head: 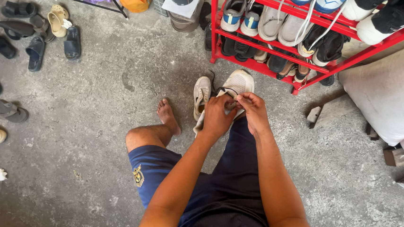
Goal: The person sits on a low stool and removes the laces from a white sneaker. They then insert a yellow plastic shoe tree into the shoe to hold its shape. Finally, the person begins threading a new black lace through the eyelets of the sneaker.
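Presently both hands, left hand (218, 117) and right hand (254, 111), pinch the dark laces (222, 90) on the worn shoe (238, 83); knot unfinished, second shoe (201, 95) beside the left hand unworn.

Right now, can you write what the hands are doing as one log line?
left hand: grip on lace | right hand: grip on lace | white shoe: on foot | second shoe: beside, empty

Off-white sneaker (236, 82) with black laces (218, 87), red shoe rack (280, 71), navy shorts (215, 190).

Red shoe rack (312, 26) crowded with sneakers, dark sandals (35, 52) and tan slippers (57, 20) scattered on grey concrete floor (91, 134), pale sack (393, 89), perhaps an orange bag (133, 2).
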